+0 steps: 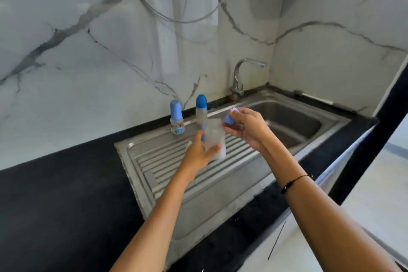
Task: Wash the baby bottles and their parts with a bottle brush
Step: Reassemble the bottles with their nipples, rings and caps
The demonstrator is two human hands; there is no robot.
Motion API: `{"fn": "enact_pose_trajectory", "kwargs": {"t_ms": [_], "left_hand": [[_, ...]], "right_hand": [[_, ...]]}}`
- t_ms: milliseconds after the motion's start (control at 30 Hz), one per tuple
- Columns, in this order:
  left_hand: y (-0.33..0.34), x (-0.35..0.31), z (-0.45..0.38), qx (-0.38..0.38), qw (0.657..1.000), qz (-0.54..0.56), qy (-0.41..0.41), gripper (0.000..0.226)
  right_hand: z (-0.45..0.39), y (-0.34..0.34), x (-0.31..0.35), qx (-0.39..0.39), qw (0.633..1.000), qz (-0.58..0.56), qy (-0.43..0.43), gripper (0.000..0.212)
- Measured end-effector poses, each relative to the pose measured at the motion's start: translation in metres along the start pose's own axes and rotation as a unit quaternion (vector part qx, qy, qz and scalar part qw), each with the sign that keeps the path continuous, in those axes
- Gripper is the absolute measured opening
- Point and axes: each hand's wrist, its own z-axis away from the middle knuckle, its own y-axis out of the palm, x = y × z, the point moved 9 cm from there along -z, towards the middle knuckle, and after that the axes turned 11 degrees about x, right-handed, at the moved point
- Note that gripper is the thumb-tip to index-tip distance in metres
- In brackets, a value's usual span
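Two capped bottles [176,117] [201,109] stand along the back of the ribbed drainboard [187,174], whose near part and the sink basin [293,123] lie open.

The left hand [198,150] grips an open clear bottle [215,139] above the drainboard [176,172]. The right hand [247,127] pinches a blue cap [230,117] just beside the bottle's mouth. Two capped bottles [176,120] [201,109] stand upright at the drainboard's rear edge. The basin [293,123] lies below the faucet [242,75].
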Motion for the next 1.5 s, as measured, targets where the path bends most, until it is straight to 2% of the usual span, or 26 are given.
{"fn": "enact_pose_trajectory", "kwargs": {"t_ms": [67,200,367,633,767,800,900,1000,1100,1267,1333,1400,1467,1500], "left_hand": [[0.013,0.02,0.005,0.016,0.998,-0.055,-0.029,0.066],[0.021,0.049,0.015,-0.001,0.986,-0.145,-0.077,0.067],[0.033,0.071,0.021,0.022,0.972,-0.222,-0.073,0.065],[0.033,0.082,0.021,0.054,0.971,-0.213,-0.093,0.071],[0.028,0.084,0.023,0.112,0.973,-0.158,-0.127,0.105],[0.025,0.081,0.024,0.124,0.972,-0.155,-0.125,0.107],[0.004,0.059,0.025,0.117,0.969,-0.194,-0.103,0.081],[-0.017,0.026,0.02,0.069,0.977,-0.199,-0.041,0.065],[-0.029,0.008,0.004,0.037,0.987,-0.155,0.005,0.062],[-0.052,0.012,-0.018,-0.018,0.998,-0.056,0.025,0.053],[-0.058,0.018,-0.023,-0.022,0.999,-0.024,0.023,0.048],[-0.064,0.026,-0.026,-0.035,0.999,0.005,0.019,0.042],[-0.07,0.038,-0.027,-0.061,0.998,0.028,0.003,0.039],[-0.073,0.045,-0.028,-0.074,0.996,0.039,-0.01,0.038]], "right_hand": [[0.008,-0.005,-0.023,-0.001,1.0,0.023,0.01,0.02],[0.022,-0.019,-0.06,-0.011,1.0,0.009,0.027,0.02],[0.031,-0.026,-0.092,-0.017,0.998,0.014,0.061,0.011],[0.028,-0.027,-0.103,-0.001,0.996,0.059,0.074,0.014],[0.02,-0.031,-0.097,-0.006,0.99,0.119,0.07,0.012],[0.017,-0.033,-0.094,-0.014,0.989,0.132,0.063,0.014],[0.001,-0.028,-0.08,-0.011,0.981,0.189,0.05,0.024],[-0.018,-0.002,-0.075,0.058,0.967,0.238,0.07,0.032],[-0.038,0.029,-0.073,0.127,0.95,0.263,0.107,0.035],[-0.067,0.057,-0.079,0.206,0.936,0.245,0.15,0.016],[-0.075,0.063,-0.081,0.243,0.929,0.224,0.168,0.021],[-0.084,0.068,-0.083,0.279,0.915,0.226,0.183,0.035],[-0.101,0.067,-0.091,0.26,0.898,0.301,0.189,0.044],[-0.114,0.066,-0.093,0.232,0.877,0.383,0.176,0.044]]}}
